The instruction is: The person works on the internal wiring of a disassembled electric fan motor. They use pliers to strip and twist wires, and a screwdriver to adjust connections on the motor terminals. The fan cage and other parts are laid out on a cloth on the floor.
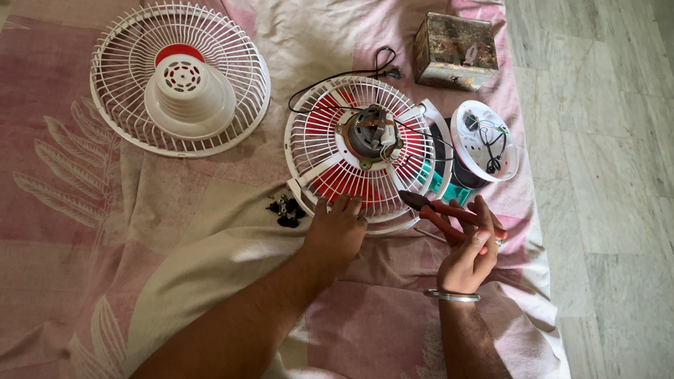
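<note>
R hand grips pliers; L hand prob. touching fan grille.

Plastic, bare metal and soft cloth around an opened fan

The fan grille is glossy white plastic ribs over red plastic blades, with a dull grey metal motor at its centre. Just right of the grille, the pliers have matt red rubbery grips and dark metal tips. Left of the grille lies a second white plastic guard, smooth and slightly shiny. Above and right of the grille sits a rusty, rough metal box. All rest on a matt, wrinkled pink and cream cloth; beyond it the stone floor is smooth.
</note>
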